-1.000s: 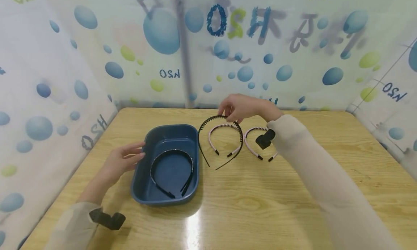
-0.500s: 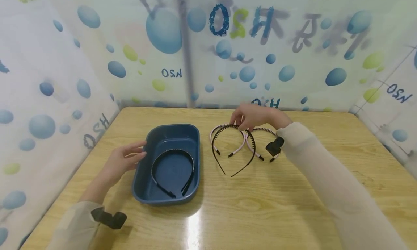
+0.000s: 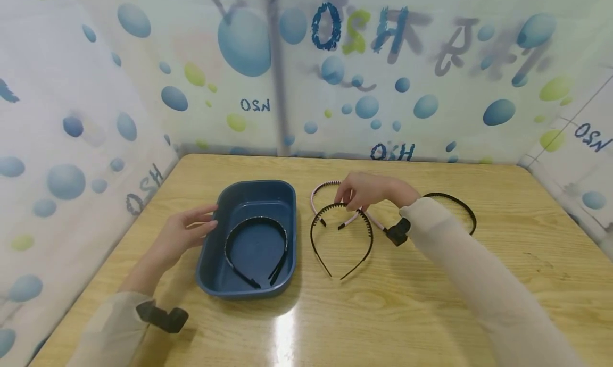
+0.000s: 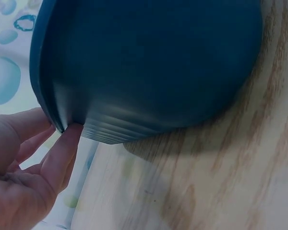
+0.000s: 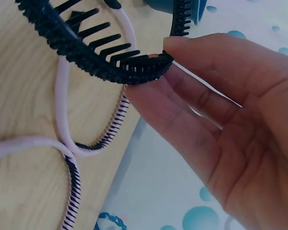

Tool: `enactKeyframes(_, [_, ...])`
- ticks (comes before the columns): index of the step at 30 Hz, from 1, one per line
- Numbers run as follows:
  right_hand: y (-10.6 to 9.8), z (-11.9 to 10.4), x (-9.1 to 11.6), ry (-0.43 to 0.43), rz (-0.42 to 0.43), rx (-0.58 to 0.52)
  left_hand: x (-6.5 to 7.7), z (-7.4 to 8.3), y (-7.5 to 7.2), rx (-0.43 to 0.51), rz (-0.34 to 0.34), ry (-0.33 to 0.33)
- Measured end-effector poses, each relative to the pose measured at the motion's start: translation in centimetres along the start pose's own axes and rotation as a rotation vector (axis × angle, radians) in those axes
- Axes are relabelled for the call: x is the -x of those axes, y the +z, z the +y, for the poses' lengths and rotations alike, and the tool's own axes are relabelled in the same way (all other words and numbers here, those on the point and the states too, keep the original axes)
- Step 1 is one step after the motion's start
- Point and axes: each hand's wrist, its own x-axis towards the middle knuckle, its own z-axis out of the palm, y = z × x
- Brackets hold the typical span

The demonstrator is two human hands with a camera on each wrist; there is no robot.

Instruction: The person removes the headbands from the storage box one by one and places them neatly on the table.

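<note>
Between thumb and fingers, my right hand pinches the top of a black toothed headband. Its two ends point down toward me, to the right of a blue basin. At the basin's left rim is my left hand, thumb and fingertips either side of the lip in the left wrist view. A dark headband with a sparkly edge lies inside the basin. Behind the held headband, a pink headband with black teeth rests on the table. A second pink headband, touching it, is mostly hidden by my right hand in the head view.
Another black headband lies to the right, partly covered by my right sleeve. The wooden table meets a patterned curtain at its back edge. A small black device is strapped to each wrist.
My right hand has brought the black headband toward me, first sliding right past the pink ones. The black headband at the right has come out from behind my sleeve. My left hand stays at the basin.
</note>
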Motion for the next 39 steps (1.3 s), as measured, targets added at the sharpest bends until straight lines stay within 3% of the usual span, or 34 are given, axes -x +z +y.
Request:
enactKeyframes(11, [1.8, 0.1, -1.3, -0.033, -0.039, -0.029, 0.1, 0.1, -0.1, 0.002, 0.005, -0.002])
enactKeyframes(19, [3.0, 0.0, -2.0, -0.078, -0.011, -0.013, 0.0, 0.2, -0.1, -0.005, 0.006, -0.004])
enactKeyframes(39, [4.4, 0.4, -3.2, -0.029, 0.016, 0.029, -0.2, -0.2, -0.1, 0.019, 0.003, 0.010])
